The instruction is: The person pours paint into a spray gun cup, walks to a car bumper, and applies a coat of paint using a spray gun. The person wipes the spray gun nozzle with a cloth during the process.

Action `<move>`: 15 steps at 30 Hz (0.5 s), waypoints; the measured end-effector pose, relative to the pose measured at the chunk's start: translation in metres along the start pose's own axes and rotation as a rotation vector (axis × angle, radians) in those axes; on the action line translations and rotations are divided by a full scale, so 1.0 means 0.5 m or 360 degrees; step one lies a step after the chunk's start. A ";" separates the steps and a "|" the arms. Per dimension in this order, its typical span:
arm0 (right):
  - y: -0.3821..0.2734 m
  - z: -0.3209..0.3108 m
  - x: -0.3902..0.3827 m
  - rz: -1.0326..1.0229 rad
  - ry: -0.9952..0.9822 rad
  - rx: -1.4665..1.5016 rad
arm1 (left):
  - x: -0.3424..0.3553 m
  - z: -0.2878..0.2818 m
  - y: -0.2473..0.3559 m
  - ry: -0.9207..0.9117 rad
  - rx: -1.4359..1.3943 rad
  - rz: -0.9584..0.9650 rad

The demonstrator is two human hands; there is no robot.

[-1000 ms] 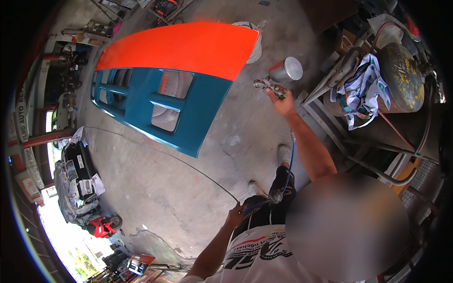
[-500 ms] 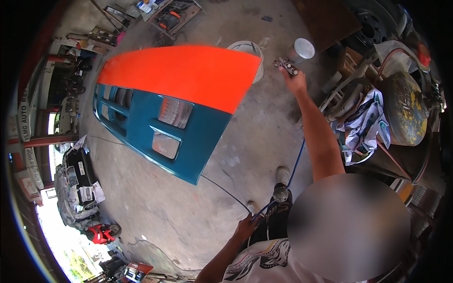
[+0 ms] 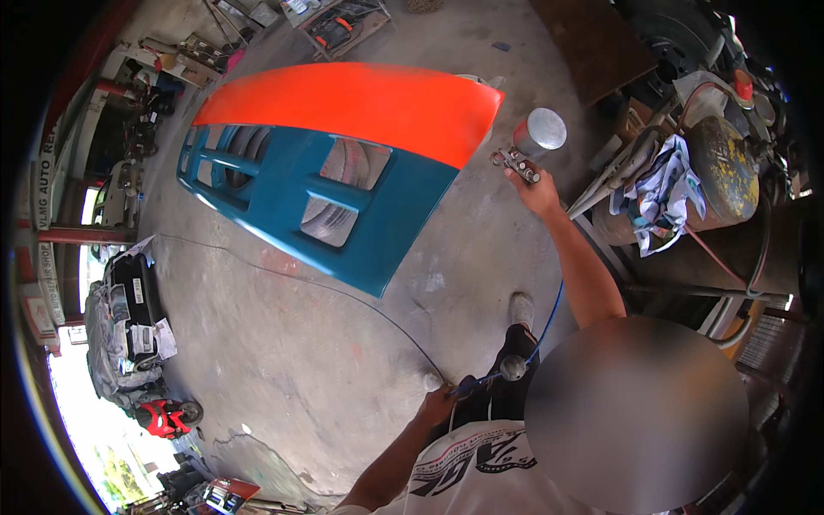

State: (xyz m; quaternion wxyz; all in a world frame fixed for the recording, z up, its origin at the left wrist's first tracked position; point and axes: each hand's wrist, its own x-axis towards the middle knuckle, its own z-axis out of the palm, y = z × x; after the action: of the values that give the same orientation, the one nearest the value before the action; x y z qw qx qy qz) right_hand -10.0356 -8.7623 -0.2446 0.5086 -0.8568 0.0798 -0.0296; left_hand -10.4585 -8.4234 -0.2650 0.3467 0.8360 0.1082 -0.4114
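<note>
My right hand (image 3: pixel 539 194) is closed round a paint spray gun (image 3: pixel 517 163) with a silver cup (image 3: pixel 547 129); red shows on the cup's side. The gun is just right of a large body panel, its upper part orange (image 3: pixel 343 99) and its lower part teal (image 3: pixel 390 227), with several rectangular openings. A gap separates gun and panel. Low in the view, my left hand (image 3: pixel 436 407) is closed on a blue air hose (image 3: pixel 549 322), which runs past a round metal piece (image 3: pixel 512 368) toward my right side.
At the right, crumpled paper (image 3: pixel 665 193) lies beside a worn yellow-grey tank (image 3: pixel 725 172). A dark cable (image 3: pixel 335 287) crosses the concrete floor. A low cart (image 3: pixel 348 30) stands beyond the panel. Left are a covered car (image 3: pixel 124 343) and a red motorbike (image 3: pixel 167 418).
The spray gun in my right hand has come nearer to me along the panel's right side, and its cup has tilted. The view has shifted; my left hand keeps holding the hose.
</note>
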 end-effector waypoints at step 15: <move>-0.224 0.393 -0.650 0.0054 -0.0109 -0.0201 | -0.324 -0.153 -0.648 0.0220 -0.0147 -0.0054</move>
State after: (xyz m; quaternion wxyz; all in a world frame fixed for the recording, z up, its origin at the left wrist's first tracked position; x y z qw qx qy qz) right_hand -10.3179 -8.4849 -0.2311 0.4564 -0.8862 0.0786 0.0133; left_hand -10.6659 -8.1167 -0.2682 0.3696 0.8436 0.1648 -0.3531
